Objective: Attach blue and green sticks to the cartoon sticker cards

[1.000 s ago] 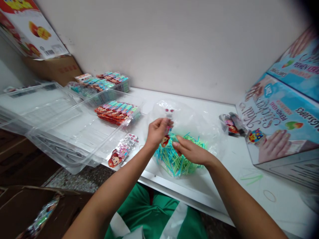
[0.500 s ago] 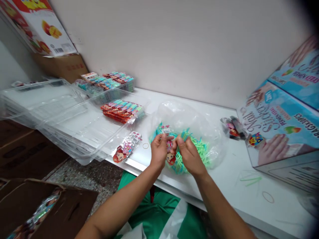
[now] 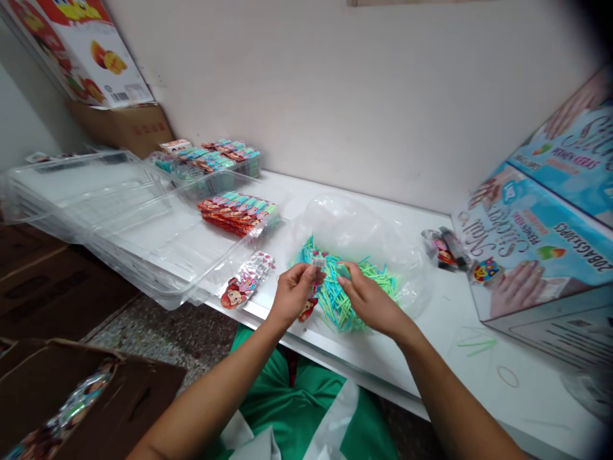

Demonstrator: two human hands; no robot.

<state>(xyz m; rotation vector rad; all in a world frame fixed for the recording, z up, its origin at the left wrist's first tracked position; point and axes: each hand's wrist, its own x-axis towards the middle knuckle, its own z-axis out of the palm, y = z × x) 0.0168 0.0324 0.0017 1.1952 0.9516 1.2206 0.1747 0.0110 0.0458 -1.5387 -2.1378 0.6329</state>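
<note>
My left hand [image 3: 293, 292] is closed, pinching the top of a printed packet [image 3: 308, 309] with a red-haired cartoon figure; fingers hide part of it. To its right, my right hand [image 3: 368, 297] grips a short green bundle [image 3: 343, 271], apparently thin sticks, between thumb and fingers. Both hands are over the front of a clear plastic bag [image 3: 345, 214], which lies open with a heap of thin teal and green sticks [image 3: 342, 306] in it. Left of the hands, more flat packets [image 3: 248, 281] of the same print lie on the white table [image 3: 431, 345].
Clear plastic trays [image 3: 167, 297] stand at the left, one with stacked packets [image 3: 234, 214]. A filled container [image 3: 249, 167] stands behind. Blue printed boxes [image 3: 536, 236] rise at the right, near dark packets [image 3: 445, 248] and a rubber band [image 3: 507, 375]. An open carton [image 3: 143, 383] sits lower left.
My left hand has shifted slightly left and down with the packet. My right hand has tilted lower, its bundle moving left, and more of the stick heap shows between the hands.
</note>
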